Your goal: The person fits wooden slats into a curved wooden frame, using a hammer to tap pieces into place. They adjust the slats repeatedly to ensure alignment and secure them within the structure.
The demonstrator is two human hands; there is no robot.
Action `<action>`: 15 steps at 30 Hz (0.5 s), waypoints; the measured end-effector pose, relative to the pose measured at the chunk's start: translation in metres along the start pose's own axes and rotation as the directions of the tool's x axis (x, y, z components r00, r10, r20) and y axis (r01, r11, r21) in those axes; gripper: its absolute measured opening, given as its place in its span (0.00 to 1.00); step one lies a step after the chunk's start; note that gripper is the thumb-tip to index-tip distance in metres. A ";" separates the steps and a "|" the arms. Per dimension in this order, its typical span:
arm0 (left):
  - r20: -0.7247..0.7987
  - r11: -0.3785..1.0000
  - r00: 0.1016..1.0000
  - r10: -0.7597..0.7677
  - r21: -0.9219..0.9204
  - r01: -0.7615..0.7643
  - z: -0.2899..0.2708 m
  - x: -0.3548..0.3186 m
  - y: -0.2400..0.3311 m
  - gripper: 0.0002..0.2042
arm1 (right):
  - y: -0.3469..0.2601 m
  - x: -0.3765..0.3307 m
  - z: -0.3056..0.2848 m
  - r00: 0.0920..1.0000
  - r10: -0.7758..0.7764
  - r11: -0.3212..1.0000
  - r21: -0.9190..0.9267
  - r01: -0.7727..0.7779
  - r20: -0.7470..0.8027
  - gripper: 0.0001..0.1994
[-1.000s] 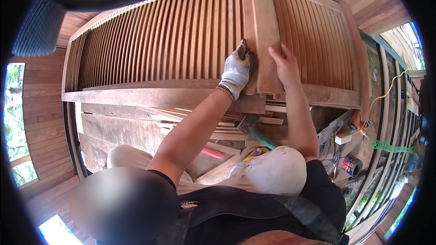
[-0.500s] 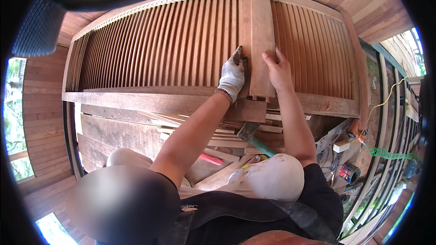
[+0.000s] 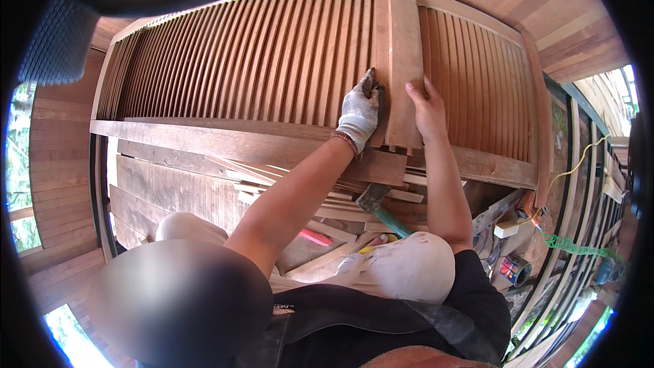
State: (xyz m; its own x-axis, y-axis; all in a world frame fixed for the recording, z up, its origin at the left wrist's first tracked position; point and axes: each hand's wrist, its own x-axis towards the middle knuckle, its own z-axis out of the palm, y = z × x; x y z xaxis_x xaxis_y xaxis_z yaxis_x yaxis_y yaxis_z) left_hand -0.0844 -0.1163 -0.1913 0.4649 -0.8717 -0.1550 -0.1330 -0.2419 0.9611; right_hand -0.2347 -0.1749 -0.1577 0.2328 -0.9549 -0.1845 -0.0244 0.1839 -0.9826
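A large wooden slatted panel lies across in front of me. A wide flat wooden board lies lengthwise over its middle, with a narrower strip beside it. My left hand, in a grey work glove, curls around the board's left edge near its lower end. My bare right hand presses against the board's right edge, fingers extended, thumb on its face. The board sits clamped between both hands.
Under the panel's frame rail lie loose wooden slats, a hammer with a green handle and a pink object. My knees in pale trousers are below. A railing with green cord runs on the right.
Both hands stay on the board's edges; they sit slightly lower along it than a second ago. The view has shifted a little.
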 end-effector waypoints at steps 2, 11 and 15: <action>-0.021 0.997 0.999 0.024 -0.070 -0.025 0.005 0.002 -0.005 0.23 | -0.001 -0.002 0.000 1.000 0.019 1.000 0.010 -0.019 0.001 0.35; 0.007 0.991 0.993 0.119 -0.065 -0.118 -0.014 0.011 0.065 0.16 | -0.020 -0.033 -0.016 0.998 -0.040 0.986 0.163 0.031 0.053 0.36; 0.033 0.963 0.987 0.155 -0.228 -0.143 -0.029 0.003 0.091 0.13 | -0.041 -0.053 -0.008 0.996 0.000 0.966 0.258 -0.022 0.087 0.35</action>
State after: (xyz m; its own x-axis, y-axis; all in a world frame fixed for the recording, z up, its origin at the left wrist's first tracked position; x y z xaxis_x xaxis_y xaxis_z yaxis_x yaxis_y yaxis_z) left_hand -0.0700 -0.1288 -0.0973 0.4095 -0.9122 -0.0117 0.0050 -0.0106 0.9999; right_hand -0.2543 -0.1334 -0.1075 0.3161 -0.9311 -0.1820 0.2217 0.2591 -0.9401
